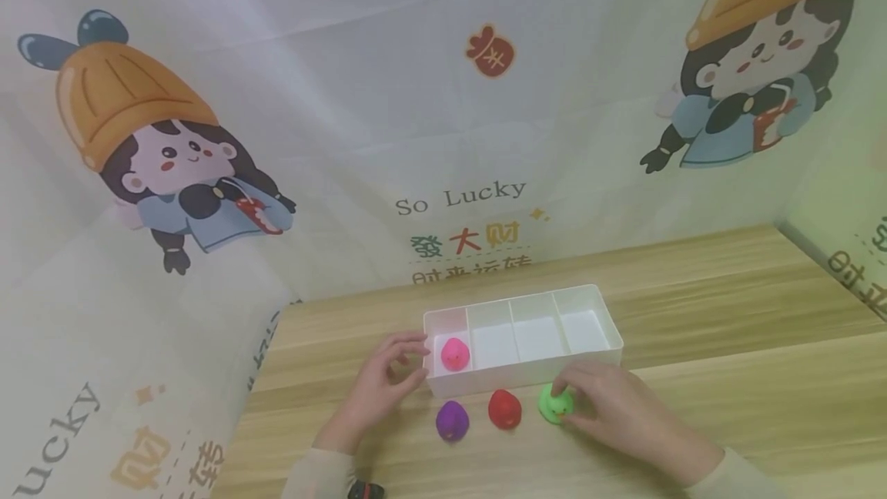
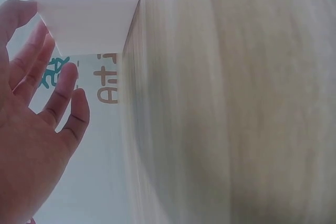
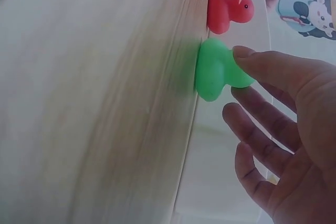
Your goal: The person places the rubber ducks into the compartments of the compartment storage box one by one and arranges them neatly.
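A white box [image 1: 530, 373] with several compartments in a row stands on the table, a pink rubber duck [image 1: 454, 355] in its leftmost one. In front of the box sit a purple rubber duck [image 1: 453, 422], a red rubber duck [image 1: 504, 410] and a green rubber duck [image 1: 552, 406]. My right hand [image 1: 620, 406] pinches the green duck's head between thumb and index finger, the other fingers loosely bent. The right wrist view shows the green duck [image 3: 211, 72] on the tabletop. At the box's left end is my left hand [image 1: 384, 376], fingers spread and fingertips at the wall [image 2: 89, 24].
The wooden table [image 1: 748, 291] runs back to a printed cloth [image 1: 346, 137] hanging behind and at both sides. A small dark object [image 1: 366, 490] lies by the left sleeve at the lower edge of the head view.
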Demonstrator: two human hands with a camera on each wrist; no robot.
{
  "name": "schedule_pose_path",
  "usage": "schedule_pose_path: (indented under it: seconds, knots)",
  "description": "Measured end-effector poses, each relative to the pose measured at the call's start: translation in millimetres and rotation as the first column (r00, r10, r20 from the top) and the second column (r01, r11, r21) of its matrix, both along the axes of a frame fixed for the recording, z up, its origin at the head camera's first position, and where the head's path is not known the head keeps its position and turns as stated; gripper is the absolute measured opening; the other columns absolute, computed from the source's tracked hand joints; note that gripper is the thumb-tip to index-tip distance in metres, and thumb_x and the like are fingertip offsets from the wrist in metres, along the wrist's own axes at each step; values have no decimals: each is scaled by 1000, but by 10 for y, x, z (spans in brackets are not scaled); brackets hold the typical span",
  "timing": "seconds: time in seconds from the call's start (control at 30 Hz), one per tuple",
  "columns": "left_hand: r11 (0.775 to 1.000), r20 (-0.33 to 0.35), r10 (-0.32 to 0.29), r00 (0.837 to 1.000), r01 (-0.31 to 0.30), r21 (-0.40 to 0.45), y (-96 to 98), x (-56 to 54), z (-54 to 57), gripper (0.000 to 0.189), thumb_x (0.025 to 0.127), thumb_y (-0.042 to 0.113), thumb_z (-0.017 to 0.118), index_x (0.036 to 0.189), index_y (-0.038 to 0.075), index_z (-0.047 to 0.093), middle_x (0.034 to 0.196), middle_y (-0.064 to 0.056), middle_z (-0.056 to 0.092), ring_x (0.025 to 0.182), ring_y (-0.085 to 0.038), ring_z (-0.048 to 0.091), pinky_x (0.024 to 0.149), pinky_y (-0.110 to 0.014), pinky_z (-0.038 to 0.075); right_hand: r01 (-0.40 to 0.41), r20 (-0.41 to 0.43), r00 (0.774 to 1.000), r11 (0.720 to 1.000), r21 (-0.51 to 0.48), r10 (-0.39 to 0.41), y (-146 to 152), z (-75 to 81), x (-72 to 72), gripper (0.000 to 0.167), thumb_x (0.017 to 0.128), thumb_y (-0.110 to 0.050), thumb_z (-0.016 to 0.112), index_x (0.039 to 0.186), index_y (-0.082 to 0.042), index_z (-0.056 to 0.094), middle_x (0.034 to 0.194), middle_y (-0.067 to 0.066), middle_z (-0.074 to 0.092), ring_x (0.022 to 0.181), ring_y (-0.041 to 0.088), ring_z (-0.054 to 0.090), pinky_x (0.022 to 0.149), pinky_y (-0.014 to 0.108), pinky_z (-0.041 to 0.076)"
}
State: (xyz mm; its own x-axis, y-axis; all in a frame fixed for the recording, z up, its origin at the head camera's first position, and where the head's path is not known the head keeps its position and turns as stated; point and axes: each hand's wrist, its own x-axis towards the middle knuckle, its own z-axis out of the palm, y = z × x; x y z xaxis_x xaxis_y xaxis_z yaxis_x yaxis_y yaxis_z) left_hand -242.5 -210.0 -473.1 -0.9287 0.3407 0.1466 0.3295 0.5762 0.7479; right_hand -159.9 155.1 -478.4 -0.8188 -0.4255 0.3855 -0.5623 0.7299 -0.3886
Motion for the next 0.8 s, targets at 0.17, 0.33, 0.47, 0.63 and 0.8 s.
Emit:
schedule_pose_path:
  seconds: [0.17, 0.33, 0.47, 0.63, 0.8]
  knots:
    - [1000, -6, -1, 1000, 1, 2, 7, -4, 1, 27, 91, 14, 78, 115, 24, 71, 142, 6, 61, 108, -21, 58, 91, -37, 50, 9, -8, 1000, 1000, -7, -9, 14, -13, 3, 31, 75, -20, 90, 99, -27, 70, 99, -16, 70, 91, 8, 66, 82, 34, 60]
    - [1000, 5, 7, 1000, -7, 4, 16, 2, 13, 26, 91, 13, 77, 114, 23, 71, 143, 5, 61, 110, -24, 59, 91, -37, 50, 10, -4, 1000, 1000, -21, -10, 35, -19, 7, 30, 77, -22, 90, 99, -28, 70, 100, -16, 71, 89, 8, 66, 79, 33, 60]
    - [1000, 8, 15, 1000, -15, 0, 25, 3, 8, 26, 91, 13, 77, 114, 25, 71, 142, 7, 61, 109, -24, 58, 90, -36, 50, 12, 8, 1000, 1000, -29, -12, 52, -14, 11, 30, 77, -23, 89, 100, -28, 70, 100, -16, 71, 87, 7, 66, 78, 31, 59]
    - [1000, -25, -1, 1000, 2, 17, 27, -2, -18, 25, 91, 13, 77, 114, 21, 72, 142, 2, 61, 108, -25, 59, 87, -35, 51, 14, 1, 1000, 999, -46, -14, 46, 0, 12, 30, 77, -22, 90, 100, -28, 71, 100, -15, 72, 87, 6, 65, 77, 31, 59]
    - [1000, -18, 2, 1000, -2, 24, 23, -8, -21, 25, 90, 12, 78, 114, 17, 72, 141, 3, 62, 108, -24, 60, 88, -37, 52, 3, -2, 1000, 997, -71, -3, 20, -7, 12, 30, 77, -21, 90, 99, -28, 71, 100, -16, 72, 87, 5, 65, 77, 30, 59]
